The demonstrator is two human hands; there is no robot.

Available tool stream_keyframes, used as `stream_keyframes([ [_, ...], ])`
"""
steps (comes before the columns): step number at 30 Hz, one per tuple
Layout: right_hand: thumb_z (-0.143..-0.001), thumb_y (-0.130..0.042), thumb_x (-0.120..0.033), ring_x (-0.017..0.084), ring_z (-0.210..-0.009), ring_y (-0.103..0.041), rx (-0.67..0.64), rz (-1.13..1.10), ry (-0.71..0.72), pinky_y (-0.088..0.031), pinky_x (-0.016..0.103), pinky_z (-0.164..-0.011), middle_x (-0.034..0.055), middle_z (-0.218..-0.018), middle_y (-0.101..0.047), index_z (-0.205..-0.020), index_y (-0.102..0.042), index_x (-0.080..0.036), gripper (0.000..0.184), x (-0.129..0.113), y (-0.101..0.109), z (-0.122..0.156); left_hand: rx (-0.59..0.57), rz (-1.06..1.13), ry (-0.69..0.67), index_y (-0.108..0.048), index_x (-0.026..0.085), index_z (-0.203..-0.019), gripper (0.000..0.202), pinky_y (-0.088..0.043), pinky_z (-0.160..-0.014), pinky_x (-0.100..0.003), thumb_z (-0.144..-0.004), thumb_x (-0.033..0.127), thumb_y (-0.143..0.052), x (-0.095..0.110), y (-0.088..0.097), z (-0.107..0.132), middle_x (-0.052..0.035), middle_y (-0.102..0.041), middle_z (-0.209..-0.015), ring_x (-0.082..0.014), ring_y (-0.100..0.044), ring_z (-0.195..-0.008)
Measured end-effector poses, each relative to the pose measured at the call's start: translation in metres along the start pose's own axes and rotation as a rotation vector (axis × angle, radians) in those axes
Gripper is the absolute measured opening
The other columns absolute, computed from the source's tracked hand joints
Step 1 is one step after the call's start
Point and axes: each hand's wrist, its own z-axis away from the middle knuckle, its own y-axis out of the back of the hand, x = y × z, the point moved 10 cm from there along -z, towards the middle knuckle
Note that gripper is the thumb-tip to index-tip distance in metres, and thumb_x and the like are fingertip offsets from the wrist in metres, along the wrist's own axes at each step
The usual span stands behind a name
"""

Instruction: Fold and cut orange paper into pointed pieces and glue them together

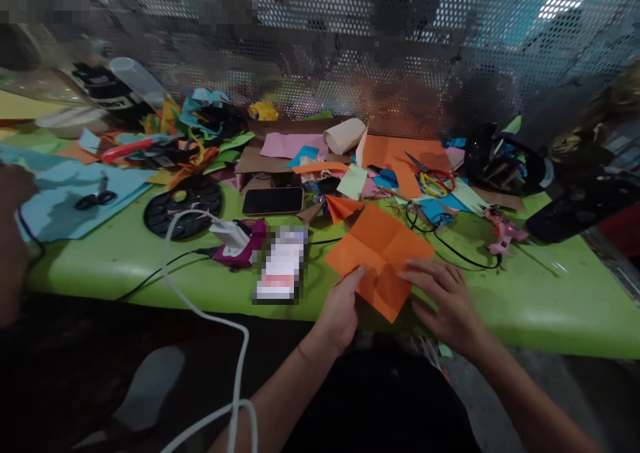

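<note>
A square of orange paper (383, 243) with crossing creases is held over the front edge of the green table. My left hand (343, 309) pinches its lower left edge, thumb on top and the fingers hidden beneath. My right hand (445, 299) touches the right side with its fingertips, the fingers stretched out and apart. Just behind the sheet lies a folded orange paper piece (343, 208). Left of my left hand is a lit phone (283, 266), its screen blurred out.
Scissors (433, 181) and paper scraps lie behind the sheet. A pink glue gun (504, 231) with a black cord sits to the right. A power adapter (237, 243) with a white cable, a dark phone (273, 201) and a black round tray (183, 206) are leftward. Another person's arm (14, 239) shows far left.
</note>
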Motion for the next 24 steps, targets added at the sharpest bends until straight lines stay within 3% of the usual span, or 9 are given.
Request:
stream_keyframes([
  [5, -0.083, -0.054, -0.008, 0.028, -0.117, -0.057, -0.022, -0.089, -0.084, -0.041, 0.047, -0.096, 0.0063, -0.129, -0.064, -0.126, -0.058, -0.029, 0.048, 0.024, 0.013, -0.007, 0.033, -0.172, 0.006, -0.075, 0.016, -0.088, 0.027, -0.055, -0.086, -0.033, -0.064, 0.027, -0.079, 0.005, 0.01, -0.003, -0.0097, -0.076, -0.107, -0.026, -0.07, -0.101],
  [10, -0.091, -0.057, -0.027, 0.028, -0.121, -0.054, 0.059, -0.351, -0.229, -0.041, 0.046, -0.101, 0.0065, -0.127, -0.061, -0.121, -0.061, -0.029, 0.03, 0.047, 0.034, -0.023, -0.153, -0.463, -0.12, -0.076, 0.017, -0.094, 0.026, -0.052, -0.09, -0.031, -0.07, 0.025, -0.073, 0.022, -0.006, -0.012, -0.0074, -0.077, -0.106, -0.0252, -0.068, -0.104],
  [16, -0.086, -0.068, -0.039, 0.022, -0.098, -0.062, 0.073, -0.62, -0.474, -0.053, 0.039, -0.087, 0.0051, -0.125, -0.062, -0.138, -0.051, -0.033, 0.055, 0.079, 0.004, -0.022, -0.285, -0.688, -0.035, -0.076, 0.016, -0.099, 0.029, -0.054, -0.084, -0.032, -0.072, 0.025, -0.068, 0.021, -0.019, -0.015, -0.0069, -0.077, -0.103, -0.0257, -0.069, -0.097],
  [19, -0.087, -0.067, -0.039, 0.021, -0.099, -0.063, 0.039, -0.764, -0.484, -0.055, 0.037, -0.085, 0.0046, -0.127, -0.063, -0.141, -0.048, -0.035, 0.057, 0.082, -0.009, -0.02, -0.314, -0.684, -0.024, -0.077, 0.017, -0.094, 0.027, -0.055, -0.081, -0.033, -0.069, 0.024, -0.071, 0.02, -0.022, -0.014, -0.0076, -0.078, -0.098, -0.0262, -0.07, -0.093],
  [24, -0.09, -0.06, -0.041, 0.024, -0.107, -0.065, 0.046, -0.977, -0.483, -0.056, 0.04, -0.089, 0.0051, -0.125, -0.065, -0.148, -0.039, -0.035, 0.062, 0.08, -0.008, -0.02, -0.328, -0.603, -0.037, -0.079, 0.017, -0.085, 0.024, -0.056, -0.082, -0.036, -0.061, 0.018, -0.078, 0.021, -0.025, -0.016, -0.0095, -0.078, -0.095, -0.0263, -0.072, -0.088],
])
